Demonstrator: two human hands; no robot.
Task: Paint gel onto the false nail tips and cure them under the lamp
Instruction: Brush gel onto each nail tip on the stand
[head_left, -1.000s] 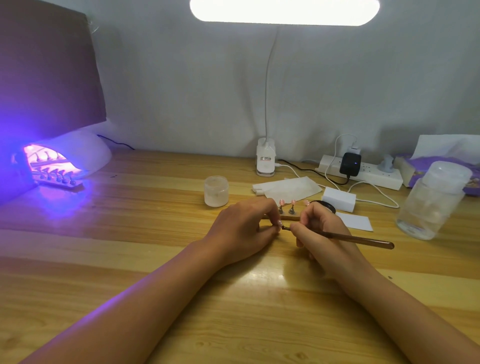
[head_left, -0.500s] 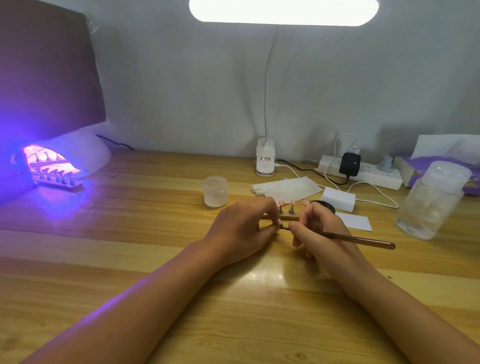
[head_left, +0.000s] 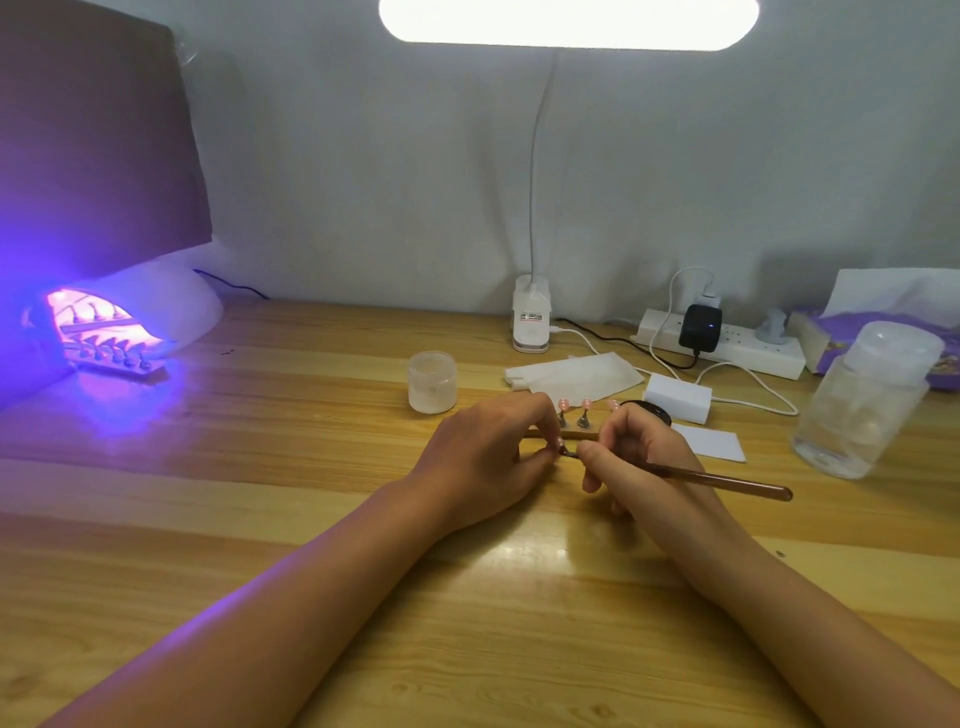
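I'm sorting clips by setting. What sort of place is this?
Likely a nail-art desk: a glowing curing lamp with tips inside, a brush in the right hand, the left hand pinching a tip.

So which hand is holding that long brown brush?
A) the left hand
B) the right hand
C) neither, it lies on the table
B: the right hand grips the brush, whose tip meets the nail tip that the left hand pinches.
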